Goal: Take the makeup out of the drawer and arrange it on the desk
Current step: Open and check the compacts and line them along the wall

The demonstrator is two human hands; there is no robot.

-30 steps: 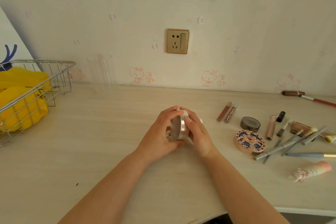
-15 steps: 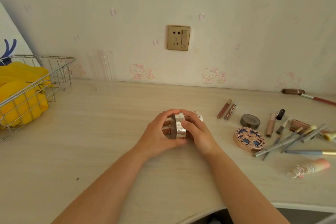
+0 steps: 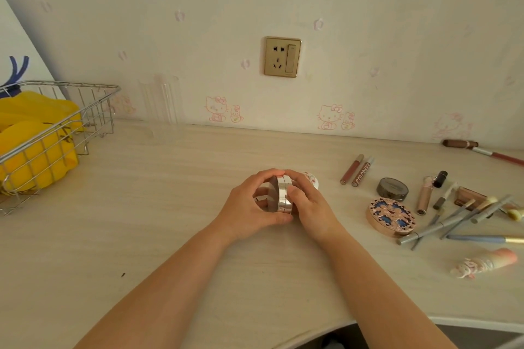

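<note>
Both hands — left hand [image 3: 249,207], right hand [image 3: 309,204] — fingers clamped around an upright silver compact [image 3: 284,193] above the desk [image 3: 141,235].

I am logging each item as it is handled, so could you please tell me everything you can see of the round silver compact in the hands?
The compact is a round, shiny silver case with a seam around its rim, and it looks closed. It stands on edge just above the desk, its dark flat face turned left. The left hand and right hand clasp it from either side.
</note>
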